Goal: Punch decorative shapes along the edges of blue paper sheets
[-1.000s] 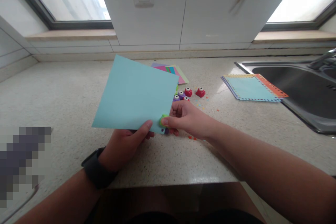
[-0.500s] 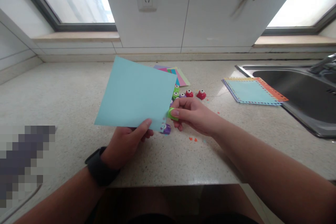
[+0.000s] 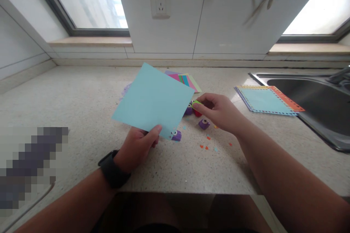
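Note:
My left hand [image 3: 138,146] pinches the lower edge of a light blue paper sheet [image 3: 153,101] and holds it tilted above the counter. My right hand [image 3: 218,111] is closed on a small green paper punch [image 3: 196,103] at the sheet's right edge. Small punched holes show near the sheet's lower right corner. A purple punch [image 3: 176,135] lies just below that corner, and another purple punch [image 3: 203,123] sits under my right hand. More punches are partly hidden behind the sheet and my fingers.
A stack of coloured papers [image 3: 186,80] lies behind the sheet. Several sheets with punched borders [image 3: 266,99] lie beside the steel sink [image 3: 314,98] at right. Small paper bits [image 3: 207,145] dot the speckled counter [image 3: 68,98]. A wall socket [image 3: 160,3] is above.
My right hand has moved the green punch up along the sheet's right edge, from the lower corner toward the upper right. The camera view has shifted slightly.

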A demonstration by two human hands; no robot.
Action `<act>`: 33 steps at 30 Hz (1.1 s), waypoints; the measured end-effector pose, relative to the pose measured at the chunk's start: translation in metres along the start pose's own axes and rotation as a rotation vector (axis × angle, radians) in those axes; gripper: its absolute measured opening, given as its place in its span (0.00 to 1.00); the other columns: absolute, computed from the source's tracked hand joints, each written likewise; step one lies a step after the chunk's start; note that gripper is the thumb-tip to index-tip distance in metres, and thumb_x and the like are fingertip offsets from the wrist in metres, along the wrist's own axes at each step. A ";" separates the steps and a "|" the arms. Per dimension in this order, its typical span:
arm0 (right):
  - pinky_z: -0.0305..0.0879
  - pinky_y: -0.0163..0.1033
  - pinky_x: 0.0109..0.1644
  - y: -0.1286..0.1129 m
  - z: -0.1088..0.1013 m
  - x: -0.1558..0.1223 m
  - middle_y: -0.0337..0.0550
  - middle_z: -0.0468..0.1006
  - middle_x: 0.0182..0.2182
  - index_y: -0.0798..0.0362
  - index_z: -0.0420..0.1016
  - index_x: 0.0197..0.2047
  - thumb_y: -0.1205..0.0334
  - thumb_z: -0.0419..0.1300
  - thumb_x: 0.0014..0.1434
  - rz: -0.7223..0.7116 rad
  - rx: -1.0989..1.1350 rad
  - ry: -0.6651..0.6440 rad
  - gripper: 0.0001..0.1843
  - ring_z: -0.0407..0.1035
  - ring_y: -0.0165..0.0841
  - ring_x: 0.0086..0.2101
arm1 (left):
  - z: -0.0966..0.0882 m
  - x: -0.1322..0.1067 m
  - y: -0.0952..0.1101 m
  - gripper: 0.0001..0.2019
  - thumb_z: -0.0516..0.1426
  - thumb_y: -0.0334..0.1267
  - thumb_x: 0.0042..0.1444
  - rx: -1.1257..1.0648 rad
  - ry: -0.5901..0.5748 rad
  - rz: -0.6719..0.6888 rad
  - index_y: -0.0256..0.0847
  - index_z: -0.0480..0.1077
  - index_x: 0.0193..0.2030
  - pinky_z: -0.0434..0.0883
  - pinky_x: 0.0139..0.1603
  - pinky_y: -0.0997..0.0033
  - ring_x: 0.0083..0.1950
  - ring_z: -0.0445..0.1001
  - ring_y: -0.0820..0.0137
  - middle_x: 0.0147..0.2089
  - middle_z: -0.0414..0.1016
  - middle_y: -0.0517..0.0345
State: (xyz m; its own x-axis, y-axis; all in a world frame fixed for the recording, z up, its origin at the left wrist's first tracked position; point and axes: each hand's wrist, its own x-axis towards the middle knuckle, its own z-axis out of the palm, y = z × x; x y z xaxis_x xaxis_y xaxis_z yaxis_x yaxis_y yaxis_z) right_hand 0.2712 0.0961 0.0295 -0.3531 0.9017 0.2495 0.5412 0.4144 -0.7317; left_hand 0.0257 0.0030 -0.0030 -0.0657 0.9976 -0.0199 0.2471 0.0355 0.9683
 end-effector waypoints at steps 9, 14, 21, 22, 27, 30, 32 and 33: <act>0.57 0.40 0.29 0.003 -0.016 0.003 0.39 0.75 0.24 0.50 0.81 0.34 0.50 0.60 0.60 0.072 -0.343 -0.140 0.14 0.65 0.32 0.26 | -0.001 0.004 -0.011 0.17 0.54 0.44 0.62 0.005 -0.105 0.017 0.40 0.69 0.24 0.66 0.26 0.71 0.24 0.69 0.72 0.21 0.71 0.60; 0.60 0.41 0.32 0.003 -0.020 0.001 0.41 0.80 0.29 0.49 0.79 0.37 0.45 0.58 0.61 0.089 -0.343 -0.240 0.17 0.70 0.34 0.29 | -0.001 0.005 -0.011 0.20 0.54 0.46 0.63 0.056 -0.089 0.013 0.40 0.68 0.22 0.66 0.26 0.72 0.24 0.69 0.72 0.20 0.71 0.60; 0.62 0.41 0.34 0.008 -0.024 0.000 0.42 0.81 0.31 0.50 0.75 0.36 0.49 0.59 0.61 0.059 -0.380 -0.325 0.14 0.72 0.35 0.31 | -0.001 0.005 -0.013 0.22 0.54 0.48 0.63 0.090 -0.077 0.015 0.40 0.68 0.20 0.65 0.27 0.72 0.23 0.68 0.72 0.19 0.71 0.61; 0.62 0.41 0.34 0.008 -0.024 0.000 0.41 0.81 0.31 0.50 0.75 0.35 0.49 0.58 0.62 0.046 -0.392 -0.350 0.14 0.72 0.35 0.31 | -0.001 0.005 -0.013 0.22 0.54 0.48 0.63 0.093 -0.075 0.014 0.40 0.68 0.19 0.65 0.27 0.71 0.23 0.68 0.72 0.19 0.71 0.61; 0.59 0.41 0.33 0.013 -0.024 0.001 0.42 0.80 0.29 0.49 0.80 0.34 0.50 0.57 0.62 -0.010 -0.418 -0.369 0.14 0.70 0.35 0.29 | -0.002 0.004 -0.013 0.22 0.54 0.48 0.63 0.082 -0.083 0.018 0.40 0.68 0.20 0.65 0.27 0.71 0.23 0.68 0.72 0.20 0.70 0.61; 0.58 0.41 0.31 0.017 -0.024 0.001 0.43 0.79 0.27 0.49 0.81 0.34 0.52 0.60 0.61 -0.047 -0.391 -0.322 0.13 0.68 0.34 0.27 | -0.002 0.004 -0.011 0.22 0.54 0.48 0.63 0.068 -0.092 0.020 0.41 0.67 0.20 0.64 0.27 0.71 0.23 0.67 0.72 0.19 0.69 0.62; 0.58 0.41 0.31 0.016 -0.024 0.000 0.42 0.79 0.27 0.49 0.81 0.34 0.52 0.60 0.62 -0.044 -0.361 -0.281 0.12 0.68 0.34 0.27 | -0.002 0.004 -0.010 0.21 0.54 0.47 0.63 0.069 -0.094 0.019 0.41 0.67 0.20 0.64 0.27 0.71 0.23 0.67 0.72 0.19 0.69 0.62; 0.59 0.40 0.31 0.014 -0.024 0.000 0.42 0.79 0.27 0.49 0.81 0.36 0.53 0.59 0.62 -0.034 -0.321 -0.263 0.12 0.68 0.33 0.27 | -0.002 0.004 -0.010 0.21 0.54 0.47 0.63 0.070 -0.095 0.018 0.41 0.67 0.20 0.64 0.27 0.71 0.23 0.67 0.72 0.19 0.69 0.61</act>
State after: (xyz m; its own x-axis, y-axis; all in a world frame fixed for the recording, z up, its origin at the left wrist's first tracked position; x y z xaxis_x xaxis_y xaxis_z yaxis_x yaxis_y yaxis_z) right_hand 0.2974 0.1047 0.0342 -0.5353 0.8418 0.0692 0.7217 0.4984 -0.4803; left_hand 0.0213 0.0069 -0.0118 0.0303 0.9991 -0.0289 0.3148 0.0179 0.9490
